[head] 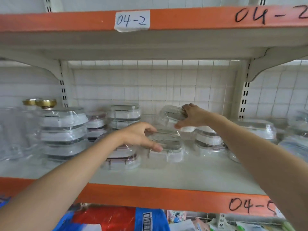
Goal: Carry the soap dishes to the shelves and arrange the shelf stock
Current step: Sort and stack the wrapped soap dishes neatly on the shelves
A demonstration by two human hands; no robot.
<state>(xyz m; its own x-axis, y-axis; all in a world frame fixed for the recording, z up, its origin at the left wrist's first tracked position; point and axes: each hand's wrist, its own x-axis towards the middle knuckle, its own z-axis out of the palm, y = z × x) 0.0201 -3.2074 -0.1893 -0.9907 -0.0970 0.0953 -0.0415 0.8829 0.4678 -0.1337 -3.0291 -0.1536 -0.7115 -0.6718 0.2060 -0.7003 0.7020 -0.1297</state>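
Both my arms reach into the middle shelf (166, 177). My left hand (140, 134) grips the near edge of a plastic-wrapped white soap dish (168, 147) that rests on the shelf board. My right hand (193, 116) holds a second wrapped soap dish (171, 114), tilted on its side in the air above the stack at right (208, 139). More wrapped soap dishes stand in stacks at left (63, 132), at the back (123, 115) and under my left wrist (121, 160).
Clear bottles with gold caps (45, 103) stand at far left. More wrapped stock (256, 129) sits at right. Orange shelf edges carry labels 04-2 (131, 20) above and 04-5 (250, 205) below. Colourful packets (116, 219) fill the lower shelf.
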